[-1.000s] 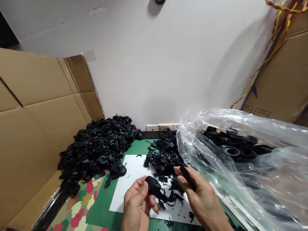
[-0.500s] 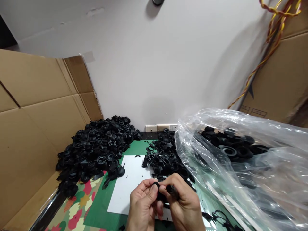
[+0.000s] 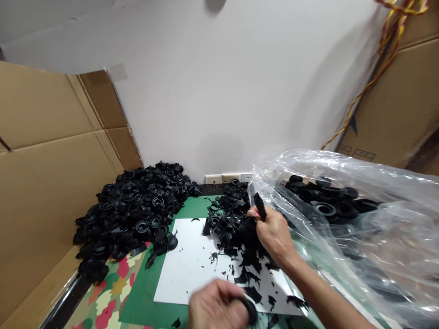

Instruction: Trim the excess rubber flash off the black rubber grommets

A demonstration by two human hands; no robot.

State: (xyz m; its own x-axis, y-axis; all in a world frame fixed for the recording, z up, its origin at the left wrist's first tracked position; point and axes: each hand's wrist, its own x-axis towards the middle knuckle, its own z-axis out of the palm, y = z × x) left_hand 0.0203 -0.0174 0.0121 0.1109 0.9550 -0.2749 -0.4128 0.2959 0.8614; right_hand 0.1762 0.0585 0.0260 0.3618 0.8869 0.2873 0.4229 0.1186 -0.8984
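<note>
My left hand, low in the view and blurred, is closed around a black round rubber part. My right hand is stretched forward over a heap of black rubber scraps. From its closed fist sticks up a black elongated piece; whether it is a tool handle or a rubber strip I cannot make out. Beneath both hands lies a white sheet, strewn with torn black bits, on a green mat.
A large pile of black ribbed rubber pieces rises at left against a cardboard panel. At right, a clear plastic bag holds black rubber rings. Sockets line the wall's foot; twisted wires hang at upper right.
My hands have parted. The right one has moved forward over the scrap heap with the black elongated piece; the left has dropped slightly, still gripping the round part. More scraps on the sheet show.
</note>
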